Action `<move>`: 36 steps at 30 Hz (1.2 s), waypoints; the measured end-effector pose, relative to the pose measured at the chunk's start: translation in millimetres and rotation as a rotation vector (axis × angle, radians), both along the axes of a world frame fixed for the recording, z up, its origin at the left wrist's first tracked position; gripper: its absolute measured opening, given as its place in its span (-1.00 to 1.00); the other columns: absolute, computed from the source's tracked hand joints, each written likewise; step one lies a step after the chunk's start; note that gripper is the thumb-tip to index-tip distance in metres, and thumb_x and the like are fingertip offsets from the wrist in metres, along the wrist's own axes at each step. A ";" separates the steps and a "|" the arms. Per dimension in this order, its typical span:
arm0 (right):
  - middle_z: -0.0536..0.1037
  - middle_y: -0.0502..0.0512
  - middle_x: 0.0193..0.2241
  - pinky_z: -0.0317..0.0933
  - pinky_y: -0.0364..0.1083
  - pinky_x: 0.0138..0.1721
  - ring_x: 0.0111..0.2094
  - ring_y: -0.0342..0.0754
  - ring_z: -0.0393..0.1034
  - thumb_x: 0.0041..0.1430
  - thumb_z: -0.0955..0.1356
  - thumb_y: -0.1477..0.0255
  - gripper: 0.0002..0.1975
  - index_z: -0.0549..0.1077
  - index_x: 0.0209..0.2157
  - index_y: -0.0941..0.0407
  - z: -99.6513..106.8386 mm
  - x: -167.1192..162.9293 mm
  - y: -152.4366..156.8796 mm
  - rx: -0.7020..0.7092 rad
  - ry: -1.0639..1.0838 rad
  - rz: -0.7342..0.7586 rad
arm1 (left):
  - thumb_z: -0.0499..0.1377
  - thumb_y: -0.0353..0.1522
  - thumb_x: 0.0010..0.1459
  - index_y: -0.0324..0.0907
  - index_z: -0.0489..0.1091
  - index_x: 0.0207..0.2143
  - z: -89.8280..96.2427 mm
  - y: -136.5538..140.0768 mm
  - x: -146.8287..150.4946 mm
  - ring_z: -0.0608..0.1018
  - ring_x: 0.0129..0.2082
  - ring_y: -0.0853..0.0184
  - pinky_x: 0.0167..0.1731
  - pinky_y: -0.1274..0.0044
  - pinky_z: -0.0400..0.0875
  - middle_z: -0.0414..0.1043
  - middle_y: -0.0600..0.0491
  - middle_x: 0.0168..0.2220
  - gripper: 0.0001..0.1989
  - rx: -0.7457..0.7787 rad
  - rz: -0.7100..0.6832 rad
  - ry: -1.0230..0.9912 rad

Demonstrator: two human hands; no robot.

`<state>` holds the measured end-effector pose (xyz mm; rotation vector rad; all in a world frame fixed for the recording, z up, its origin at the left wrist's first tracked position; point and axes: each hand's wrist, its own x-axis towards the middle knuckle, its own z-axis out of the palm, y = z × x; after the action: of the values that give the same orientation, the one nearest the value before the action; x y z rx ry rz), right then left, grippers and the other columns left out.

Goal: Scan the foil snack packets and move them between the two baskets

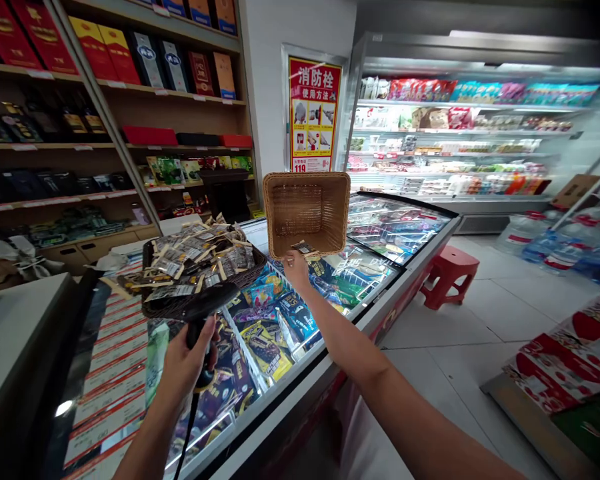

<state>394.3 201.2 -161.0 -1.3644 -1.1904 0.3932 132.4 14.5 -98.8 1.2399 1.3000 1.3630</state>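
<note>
- Tan wicker makes up the basket, which sits on the freezer with its mouth facing me; I'd expect it to be light, slightly springy, and best taken by the rim.
- At the basket's near rim, my right hand has its fingertips drawn together at one packet; whether they pinch it or merely touch it, I cannot tell.
- That packet should be light, its clear film slippery and crinkly; I'd hold it by an end, leaving the printed face uncovered.
- Nearer me and left of the basket, my left hand is wrapped round the grip of a black scanner, probably stiff and easy to carry.
- Left of the basket, a dark tray is heaped with loose packets that could slide; the scanner's head stands in front of it.
- Below the scanner, its cord hangs toward me and might snag.
- Right of the basket are a glass lid and, beyond the freezer's edge, a red stool.
- Behind the basket hangs a poster.
</note>
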 end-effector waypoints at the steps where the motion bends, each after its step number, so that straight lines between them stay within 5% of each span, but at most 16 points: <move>1: 0.63 0.20 -0.09 0.41 0.02 0.02 -0.11 0.05 0.55 0.33 0.36 0.44 -0.79 0.54 -0.03 0.11 3.7 -6.1 -2.5 -0.014 -0.117 -0.028 | 0.48 0.14 -0.03 -0.16 0.40 -0.38 2.8 2.4 -3.3 0.35 -0.70 0.50 -0.71 0.61 0.22 0.42 0.18 -0.49 -0.40 0.009 0.039 -0.039; 7: 0.58 0.39 0.09 0.32 0.13 0.15 0.16 0.26 0.44 0.46 0.33 0.43 -0.73 0.59 0.08 0.14 50.7 -52.7 12.6 -0.064 -0.593 0.174 | 0.53 0.20 -0.19 -0.17 0.46 -0.26 13.8 12.0 -23.5 0.37 -0.68 0.49 -0.72 0.60 0.26 0.42 0.22 -0.49 -0.28 0.063 0.174 -0.232; 11: 0.50 0.39 0.21 0.27 0.16 0.21 0.30 0.35 0.27 0.24 0.51 0.49 -0.59 0.59 0.13 0.13 87.8 -61.2 44.0 -0.151 -0.743 0.291 | 0.55 0.18 -0.19 -0.18 0.47 -0.26 10.1 12.9 -24.3 0.38 -0.68 0.49 -0.73 0.61 0.25 0.41 0.23 -0.50 -0.28 0.081 0.152 -0.238; 16: 0.55 0.19 -0.01 0.32 0.04 0.03 0.10 0.24 0.37 -0.17 0.70 0.43 -0.43 0.59 -0.08 0.06 110.7 -39.5 60.8 -0.268 -0.676 0.539 | 0.53 0.10 -0.05 -0.17 0.45 -0.25 3.0 13.5 -23.0 0.39 -0.68 0.50 -0.72 0.62 0.25 0.42 0.23 -0.49 -0.38 0.079 0.103 -0.218; 21: 0.50 -0.04 -0.22 0.29 -0.06 -0.10 -0.16 0.02 0.37 -0.24 0.67 0.21 -0.43 0.40 -0.26 0.04 110.4 -29.5 40.4 -0.014 -0.471 0.644 | 0.48 0.13 0.04 -0.16 0.39 -0.31 0.4 13.7 -24.5 0.40 -0.68 0.50 -0.70 0.62 0.25 0.43 0.21 -0.47 -0.41 0.082 0.091 -0.194; 26: 0.54 -0.07 -0.32 0.23 -0.12 -0.27 -0.30 -0.06 0.39 -0.11 0.61 0.08 -0.48 0.42 -0.24 0.03 95.6 -32.8 -3.4 0.153 0.045 0.415 | 0.47 0.13 0.03 -0.16 0.44 -0.22 0.6 12.3 -23.3 0.39 -0.68 0.49 -0.70 0.61 0.24 0.43 0.21 -0.46 -0.40 0.066 0.103 -0.192; 31: 0.40 -0.15 -0.52 0.05 -0.14 -0.55 -0.56 -0.17 0.16 -0.04 0.56 -0.07 -0.46 0.44 -0.27 0.04 65.7 -35.7 -36.8 0.160 0.573 0.237 | 0.43 0.16 0.07 -0.15 0.42 -0.29 -0.9 7.8 -15.8 0.37 -0.67 0.48 -0.68 0.61 0.22 0.48 0.15 -0.46 -0.41 0.085 0.088 -0.103; 36: 0.26 -0.21 -0.59 -0.03 -0.15 -0.65 -0.65 -0.22 0.07 -0.02 0.57 -0.12 -0.43 0.34 -0.38 0.01 45.6 -31.3 -40.5 0.165 0.723 0.164 | 0.34 0.13 0.20 -0.14 0.47 -0.27 -9.6 2.1 -11.6 0.36 -0.68 0.40 -0.65 0.58 0.24 0.37 0.17 -0.63 -0.48 0.067 0.030 0.027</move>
<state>363.1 160.7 -115.4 -0.8606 -0.7061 0.8063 120.9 16.6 -108.5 1.2932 1.3052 1.4257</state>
